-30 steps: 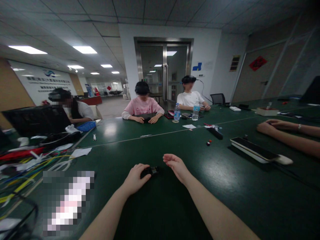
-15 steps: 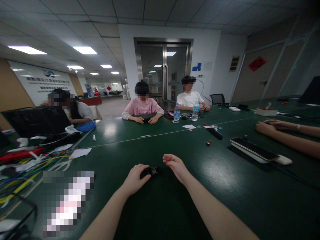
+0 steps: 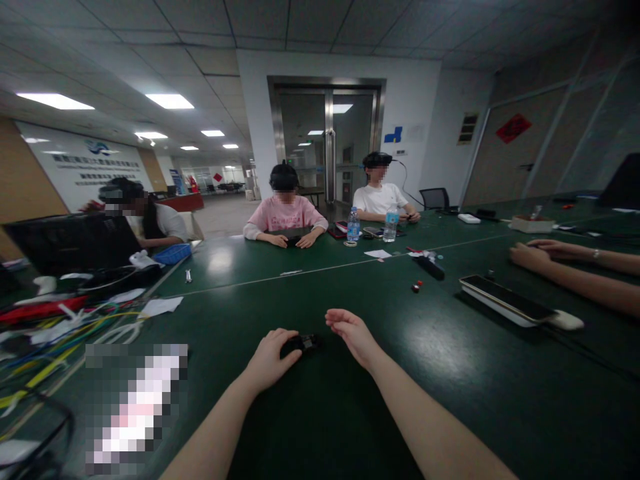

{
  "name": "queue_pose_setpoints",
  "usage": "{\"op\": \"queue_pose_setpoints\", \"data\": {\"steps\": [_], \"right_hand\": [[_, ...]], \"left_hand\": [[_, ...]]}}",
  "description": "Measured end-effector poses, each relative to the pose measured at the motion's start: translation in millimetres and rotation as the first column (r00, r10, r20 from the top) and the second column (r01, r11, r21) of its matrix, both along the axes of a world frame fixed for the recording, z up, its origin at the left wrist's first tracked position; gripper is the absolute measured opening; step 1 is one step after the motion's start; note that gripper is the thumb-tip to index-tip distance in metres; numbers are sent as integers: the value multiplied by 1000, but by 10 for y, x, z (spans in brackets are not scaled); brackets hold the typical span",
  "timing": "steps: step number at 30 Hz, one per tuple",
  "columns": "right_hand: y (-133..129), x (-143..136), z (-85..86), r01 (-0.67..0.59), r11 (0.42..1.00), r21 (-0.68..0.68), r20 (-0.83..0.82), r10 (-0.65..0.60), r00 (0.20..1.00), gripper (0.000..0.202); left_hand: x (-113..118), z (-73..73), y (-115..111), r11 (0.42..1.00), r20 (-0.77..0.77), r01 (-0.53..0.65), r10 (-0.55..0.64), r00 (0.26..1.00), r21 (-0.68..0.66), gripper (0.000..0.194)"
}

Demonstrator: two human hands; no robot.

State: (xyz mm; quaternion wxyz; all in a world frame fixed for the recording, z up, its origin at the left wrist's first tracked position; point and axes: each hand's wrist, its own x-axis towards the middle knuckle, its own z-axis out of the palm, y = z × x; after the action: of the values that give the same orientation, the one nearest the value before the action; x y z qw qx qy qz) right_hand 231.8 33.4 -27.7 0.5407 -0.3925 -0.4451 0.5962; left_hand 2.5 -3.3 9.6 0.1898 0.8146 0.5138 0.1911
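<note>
Contact with the black device (image 3: 309, 343) is made by the left hand (image 3: 271, 359) only: its left end is enclosed between thumb and fingers, the thumb along the near side. How firmly it is gripped cannot be told. The device lies low at the green tabletop (image 3: 270, 300), between the hands, its other end exposed toward the right hand (image 3: 354, 337). The right hand is empty, its fingers slightly curled, just apart from the device; the hands are not joined.

Handling, as judged: the device is best steadied with light, even pressure from the left, and the thumb should be placed clear of the exposed end. If the right hand is brought in, a low approach is advised, so that nothing is pushed or tipped.

Markings: on the device, none could be read. Well beyond the left hand, a wall sign (image 3: 95, 167) bears a blue emblem (image 3: 97, 147) and lines of characters, too indistinct for transcription. Straight beyond the hands, lettering on a pink top (image 3: 287, 213) could not be made out with certainty. Beyond the right hand, blue labels are carried by two bottles (image 3: 353, 225); no brand was legible.
</note>
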Motion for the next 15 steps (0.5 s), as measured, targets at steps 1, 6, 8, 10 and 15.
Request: {"op": "queue_pose_setpoints", "data": {"steps": [1, 6, 8, 10, 15], "right_hand": [[1, -5, 4, 5, 1000, -4, -7, -5, 1000, 33], [-11, -22, 30, 16, 1000, -15, -17, -16, 1000, 32], [-22, -20, 44, 16, 1000, -19, -13, -16, 1000, 31], [-32, -16, 54, 15, 1000, -19, -6, -15, 1000, 30], [-33, -7, 54, 9, 1000, -14, 15, -9, 1000, 31]], "left_hand": [[1, 2, -1, 1000, -1, 1, -1, 1000, 3, 40], [4, 6, -2, 1000, -11, -4, 4, 1000, -7, 41], [4, 6, 0, 1000, -11, -6, 6, 1000, -9, 42], [6, 10, -1, 1000, -10, -2, 2, 1000, -4, 42], [16, 29, -15, 1000, -19, -15, 15, 1000, -13, 41]]}}
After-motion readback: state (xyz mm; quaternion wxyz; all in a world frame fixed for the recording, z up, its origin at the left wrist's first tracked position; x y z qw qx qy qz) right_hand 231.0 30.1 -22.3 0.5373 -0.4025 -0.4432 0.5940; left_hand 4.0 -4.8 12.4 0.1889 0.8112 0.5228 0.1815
